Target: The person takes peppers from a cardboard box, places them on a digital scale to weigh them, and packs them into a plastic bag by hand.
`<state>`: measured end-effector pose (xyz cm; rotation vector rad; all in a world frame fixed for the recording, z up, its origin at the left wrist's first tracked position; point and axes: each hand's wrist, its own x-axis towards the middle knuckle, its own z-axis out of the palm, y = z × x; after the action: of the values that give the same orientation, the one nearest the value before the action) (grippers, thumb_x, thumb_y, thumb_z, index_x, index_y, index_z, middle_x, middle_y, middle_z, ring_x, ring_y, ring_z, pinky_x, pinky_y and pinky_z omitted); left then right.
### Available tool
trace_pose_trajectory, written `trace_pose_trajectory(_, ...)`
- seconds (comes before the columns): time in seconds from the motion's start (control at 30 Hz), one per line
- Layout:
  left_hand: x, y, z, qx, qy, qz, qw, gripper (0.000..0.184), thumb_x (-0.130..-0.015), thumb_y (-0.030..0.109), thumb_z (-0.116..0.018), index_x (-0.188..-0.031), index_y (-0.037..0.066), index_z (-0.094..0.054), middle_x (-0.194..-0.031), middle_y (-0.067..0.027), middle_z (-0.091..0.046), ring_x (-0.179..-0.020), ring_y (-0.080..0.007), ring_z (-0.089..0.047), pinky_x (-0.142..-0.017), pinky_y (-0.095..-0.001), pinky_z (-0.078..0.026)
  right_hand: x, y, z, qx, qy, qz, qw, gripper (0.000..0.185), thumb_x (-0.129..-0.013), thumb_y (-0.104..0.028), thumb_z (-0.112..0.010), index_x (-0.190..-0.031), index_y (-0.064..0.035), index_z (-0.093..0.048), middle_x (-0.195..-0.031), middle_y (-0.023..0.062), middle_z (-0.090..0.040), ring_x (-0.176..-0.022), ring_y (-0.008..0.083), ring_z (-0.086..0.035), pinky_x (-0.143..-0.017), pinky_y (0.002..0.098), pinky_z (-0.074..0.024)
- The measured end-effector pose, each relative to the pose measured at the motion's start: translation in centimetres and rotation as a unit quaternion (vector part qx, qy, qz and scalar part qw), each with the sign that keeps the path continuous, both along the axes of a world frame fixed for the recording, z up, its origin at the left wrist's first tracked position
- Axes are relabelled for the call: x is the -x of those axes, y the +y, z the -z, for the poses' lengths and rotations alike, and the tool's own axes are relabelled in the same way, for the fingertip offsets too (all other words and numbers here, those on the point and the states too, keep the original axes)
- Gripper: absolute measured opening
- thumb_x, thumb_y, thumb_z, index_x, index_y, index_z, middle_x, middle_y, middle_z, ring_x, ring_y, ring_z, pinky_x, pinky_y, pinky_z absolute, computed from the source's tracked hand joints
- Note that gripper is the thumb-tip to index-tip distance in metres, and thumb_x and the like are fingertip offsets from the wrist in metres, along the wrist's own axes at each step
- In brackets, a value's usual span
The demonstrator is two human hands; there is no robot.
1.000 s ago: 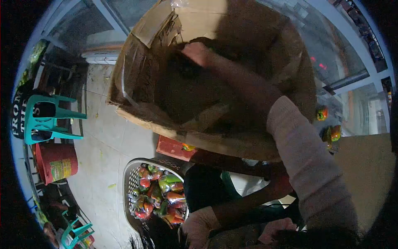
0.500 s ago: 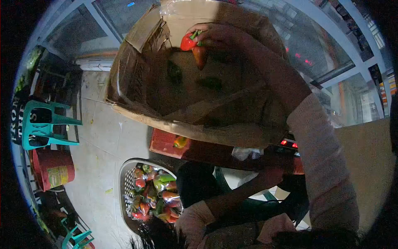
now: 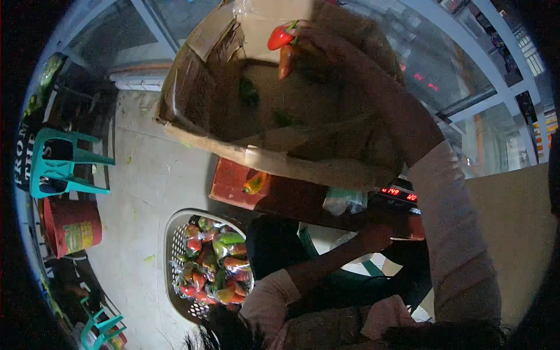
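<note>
Nearest me, my left hand (image 3: 376,237) rests low over the edge of the red bench (image 3: 228,185), well apart from the other; I cannot tell whether its fingers hold anything. To the left of my knee, on the floor, stands the pale basket (image 3: 174,251), heaped with peppers in clear plastic (image 3: 224,248).

On the bench, a loose orange pepper (image 3: 255,183) lies toward the left end, clumped clear bags (image 3: 344,201) sit near the middle, and a scale with red digits (image 3: 399,193) is just beside my right sleeve.

Beyond that, the big cardboard box (image 3: 274,162) gapes toward me, with two dark green shapes, likely peppers, (image 3: 248,91) inside. My right arm reaches across its right side, and at the far end my right hand (image 3: 304,36) has its fingers closed narrowly at the green stems. From that grip the red pepper (image 3: 280,39) sticks out to the left, while a brownish-orange pepper (image 3: 284,62) hangs below it, long axis running back toward me, tip nearest. Both are up by the box's far wall, so the whole box lies between them and my left hand.

Farthest off are the framed glass panes (image 3: 429,64).
</note>
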<state>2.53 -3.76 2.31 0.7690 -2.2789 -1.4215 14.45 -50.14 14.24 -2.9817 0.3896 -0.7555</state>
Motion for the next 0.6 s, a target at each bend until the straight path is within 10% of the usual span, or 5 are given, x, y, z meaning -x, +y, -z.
trace_pose_trajectory(0.1,-1.0,-1.2,-3.0,-0.110,-0.050,0.024,0.992,0.024,-0.072,0.020,-0.056,-0.081,-0.002,-0.060,-0.075,-0.0188,-0.058,-0.072,-0.0307,-0.058,-0.066,-0.0439,-0.047,-0.1,0.7,-0.8,-0.018,-0.007,0.034,0.999,0.034,-0.082,-0.015,-0.050,-0.115,-0.0120,-0.045,-0.117,0.0115,-0.045,-0.108,0.0246,-0.044,-0.093,0.0355,-0.0345)
trace_pose_trajectory(0.23,4.0,2.3,7.3,0.012,0.122,-0.052,0.991,0.024,-0.074,0.023,-0.056,-0.079,0.000,-0.061,-0.075,-0.0188,-0.058,-0.075,-0.0307,-0.058,-0.068,-0.0444,-0.046,-0.6,2.3,-1.3,-0.081,-0.038,0.024,0.996,0.033,-0.081,-0.016,-0.052,-0.113,-0.0115,-0.046,-0.114,0.0116,-0.046,-0.106,0.0246,-0.045,-0.092,0.0352,-0.0355)
trace_pose_trajectory(0.37,-1.5,-0.8,-3.0,0.023,-0.058,0.027,0.998,0.026,-0.074,0.025,-0.056,-0.079,0.000,-0.061,-0.077,-0.0184,-0.058,-0.076,-0.0310,-0.058,-0.069,-0.0440,-0.046,-0.8,3.5,-1.7,-0.107,-0.055,0.015,0.993,0.032,-0.080,-0.017,-0.053,-0.110,-0.0109,-0.047,-0.111,0.0116,-0.047,-0.103,0.0246,-0.046,-0.090,0.0349,-0.0364)
trace_pose_trajectory(0.6,-0.3,-0.2,-0.7,0.096,-0.048,-0.009,0.994,0.026,-0.077,0.025,-0.051,-0.066,0.003,-0.059,-0.062,-0.0150,-0.056,-0.059,-0.0305,-0.057,-0.054,-0.0437,-0.047,-0.9,4.1,-2.4,-0.133,-0.083,0.001,0.988,0.031,-0.077,-0.019,-0.056,-0.106,-0.0100,-0.050,-0.106,0.0116,-0.049,-0.098,0.0246,-0.048,-0.088,0.0344,-0.0381)
